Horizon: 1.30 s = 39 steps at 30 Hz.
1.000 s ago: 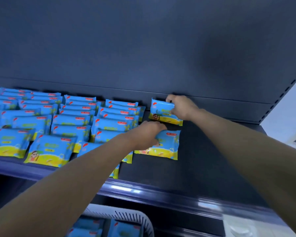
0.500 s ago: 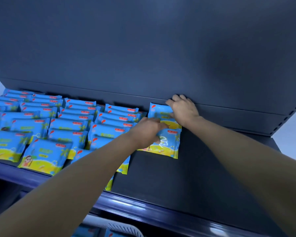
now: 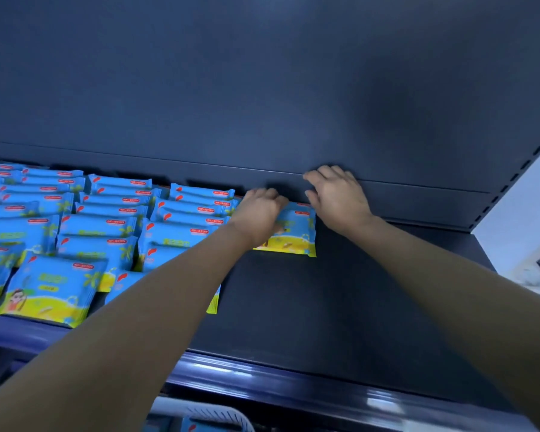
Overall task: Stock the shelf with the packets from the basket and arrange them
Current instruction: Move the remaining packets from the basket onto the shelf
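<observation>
Rows of overlapping blue and yellow packets (image 3: 97, 232) fill the left half of the dark shelf (image 3: 340, 310). One more packet (image 3: 296, 236) lies at the back of the shelf, starting a new column to their right. My left hand (image 3: 259, 213) is curled over this packet's upper left part, gripping it. My right hand (image 3: 337, 198) hovers at its back right corner with fingers spread, fingertips against the rear panel. Whether another packet lies behind it under my hands I cannot tell.
The white basket (image 3: 219, 414) peeks in at the bottom edge below the shelf's glossy front rail (image 3: 293, 385), with blue packets inside. The dark rear panel (image 3: 262, 88) rises behind the shelf. A perforated upright (image 3: 512, 179) bounds the right side.
My left hand slid its packet back toward the rear panel, over the spot of the packet my right hand held. My right hand let go and spread its fingers.
</observation>
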Tool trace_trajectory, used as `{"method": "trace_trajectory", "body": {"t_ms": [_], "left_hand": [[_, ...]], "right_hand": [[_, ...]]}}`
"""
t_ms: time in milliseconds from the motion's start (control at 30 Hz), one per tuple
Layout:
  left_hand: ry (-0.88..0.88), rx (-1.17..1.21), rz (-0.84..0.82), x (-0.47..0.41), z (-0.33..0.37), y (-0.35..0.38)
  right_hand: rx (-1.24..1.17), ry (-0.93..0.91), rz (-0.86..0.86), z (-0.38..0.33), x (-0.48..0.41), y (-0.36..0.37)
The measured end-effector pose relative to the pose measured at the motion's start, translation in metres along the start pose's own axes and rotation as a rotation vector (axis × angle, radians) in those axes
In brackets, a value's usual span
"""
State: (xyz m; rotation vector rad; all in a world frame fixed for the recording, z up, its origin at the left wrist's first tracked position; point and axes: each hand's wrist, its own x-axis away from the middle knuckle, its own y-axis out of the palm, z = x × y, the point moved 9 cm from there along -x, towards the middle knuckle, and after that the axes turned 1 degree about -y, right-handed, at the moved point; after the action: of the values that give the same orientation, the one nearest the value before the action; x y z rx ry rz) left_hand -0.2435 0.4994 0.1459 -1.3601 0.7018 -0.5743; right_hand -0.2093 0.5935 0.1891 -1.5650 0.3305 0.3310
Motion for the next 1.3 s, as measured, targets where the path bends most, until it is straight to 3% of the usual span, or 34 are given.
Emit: {"method": "trace_trajectory", "body": {"t_ms": [333, 567, 767, 867, 967, 1133, 1200, 1300], "left_hand": [[0.092, -0.050, 0.534, 0.079, -0.001, -0.113], [0.187, -0.041, 0.799, 0.183, -0.001, -0.210], [0.274, -0.012, 0.917, 0.286, -0.003, -0.251], [0.309, 0.020, 0.880, 0.326, -0.007, -0.237], [0.313, 0.095, 0.745, 0.355, -0.020, -0.188], [0.223, 0.149, 0.314, 0.387, -0.049, -0.057], [0.140, 0.151, 0.097, 0.400, -0.064, -0.004], [0.070, 0.149, -0.086, 0.421, -0.082, 0.053]], "right_hand": [[0.066, -0.025, 0.278, -0.066, 0.024, -0.078], [0.071, -0.041, 0.478, -0.148, 0.055, -0.172], [0.040, -0.049, 0.616, -0.221, 0.108, -0.219], [0.020, -0.061, 0.617, -0.253, 0.139, -0.213], [-0.045, -0.065, 0.510, -0.277, 0.173, -0.174], [-0.065, -0.116, 0.155, -0.310, 0.227, -0.061], [-0.077, -0.135, -0.046, -0.321, 0.248, -0.014], [-0.074, -0.131, -0.346, -0.331, 0.279, 0.049]]}}
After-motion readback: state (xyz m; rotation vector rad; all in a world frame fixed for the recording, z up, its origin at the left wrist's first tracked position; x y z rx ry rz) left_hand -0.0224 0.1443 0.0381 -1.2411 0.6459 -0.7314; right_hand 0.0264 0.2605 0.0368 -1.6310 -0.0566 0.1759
